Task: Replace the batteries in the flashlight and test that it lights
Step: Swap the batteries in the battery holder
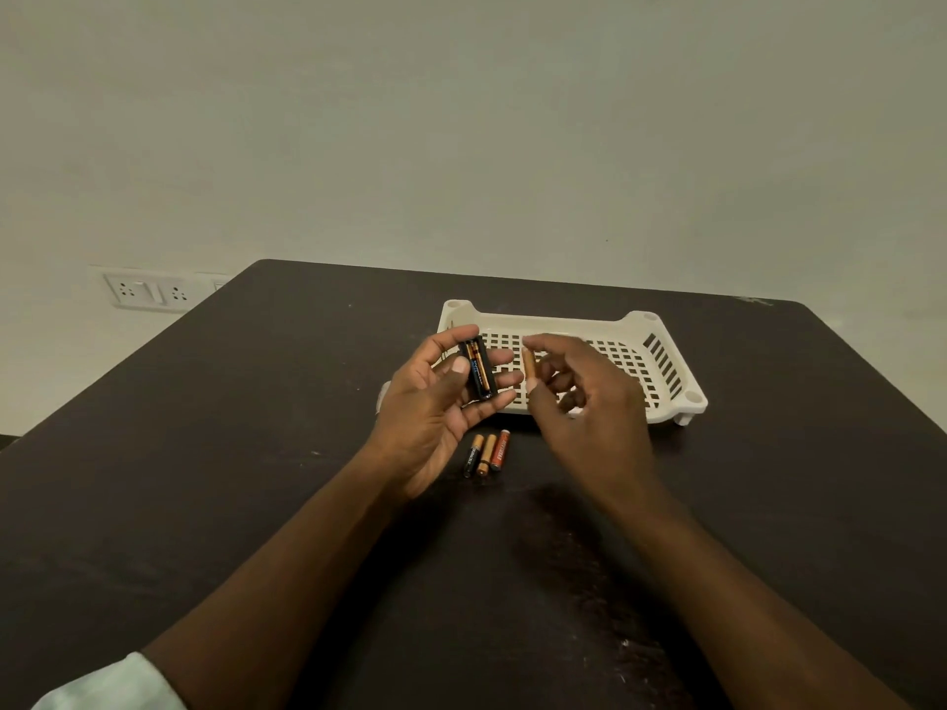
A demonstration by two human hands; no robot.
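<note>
Left hand (440, 397) fingers clamp a black battery holder (478, 374); right hand (574, 397) fingers pinch a copper-coloured cylindrical battery (528, 364) beside it.

At frame centre I see a black battery holder (478, 374) standing nearly upright, with a black-and-copper cell seated in it. Just to its right sits a single copper battery (528, 365), also upright. Below them, three loose batteries (487, 453) lie side by side — two copper-topped, one orange.
</note>
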